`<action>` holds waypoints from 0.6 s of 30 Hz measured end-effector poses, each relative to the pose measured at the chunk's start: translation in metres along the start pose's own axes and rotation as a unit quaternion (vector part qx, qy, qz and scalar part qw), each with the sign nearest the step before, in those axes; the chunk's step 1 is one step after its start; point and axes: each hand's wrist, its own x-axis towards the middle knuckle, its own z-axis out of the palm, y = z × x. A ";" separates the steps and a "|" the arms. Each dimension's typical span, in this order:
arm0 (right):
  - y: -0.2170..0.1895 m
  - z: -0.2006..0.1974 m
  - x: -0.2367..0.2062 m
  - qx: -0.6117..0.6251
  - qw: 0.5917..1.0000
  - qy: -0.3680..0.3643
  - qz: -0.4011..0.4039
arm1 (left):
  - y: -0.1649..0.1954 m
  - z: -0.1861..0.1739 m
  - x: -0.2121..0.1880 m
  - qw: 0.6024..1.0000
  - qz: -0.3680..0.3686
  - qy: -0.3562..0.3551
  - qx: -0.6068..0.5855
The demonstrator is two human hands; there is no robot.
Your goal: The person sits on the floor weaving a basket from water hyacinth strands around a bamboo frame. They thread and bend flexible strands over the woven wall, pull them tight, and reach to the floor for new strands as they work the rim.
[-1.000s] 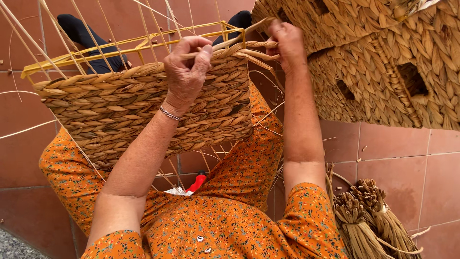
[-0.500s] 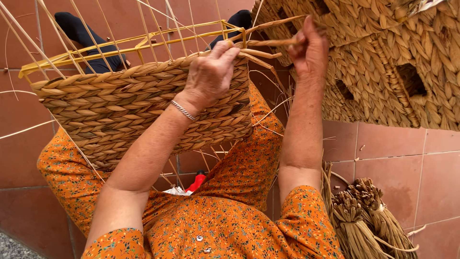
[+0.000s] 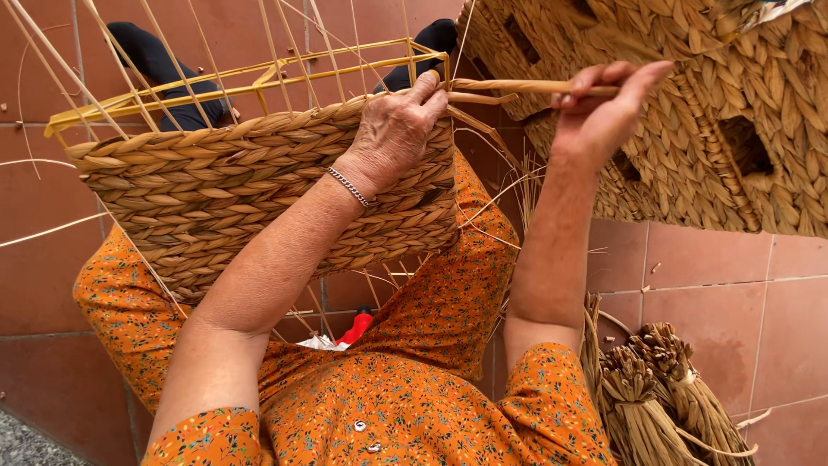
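Observation:
A half-woven straw basket point(image 3: 216, 194) rests on my lap, with thin yellow upright stakes and a yellow frame point(image 3: 250, 78) rising above its braided wall. My left hand point(image 3: 397, 129) presses on the basket's top right corner, fingers curled over the rim. My right hand point(image 3: 604, 108) is raised to the right of the basket and pinches a twisted straw strand point(image 3: 517, 86). The strand runs taut from that corner to my fingers.
Finished woven baskets point(image 3: 690, 112) are stacked at the upper right, close to my right hand. Bundles of dried straw point(image 3: 664, 406) lie on the red tiled floor at the lower right. A red-handled tool point(image 3: 355, 328) lies under the basket. My dark-socked feet point(image 3: 155, 60) show beyond.
My right hand has moved right and away from the basket corner, drawing the straw strand out taut. My left hand slid right along the rim to the corner.

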 end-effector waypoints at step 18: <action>0.016 0.025 -0.083 -0.590 0.759 -0.242 0.131 | -0.011 -0.045 -0.026 0.714 -0.217 0.166 -0.645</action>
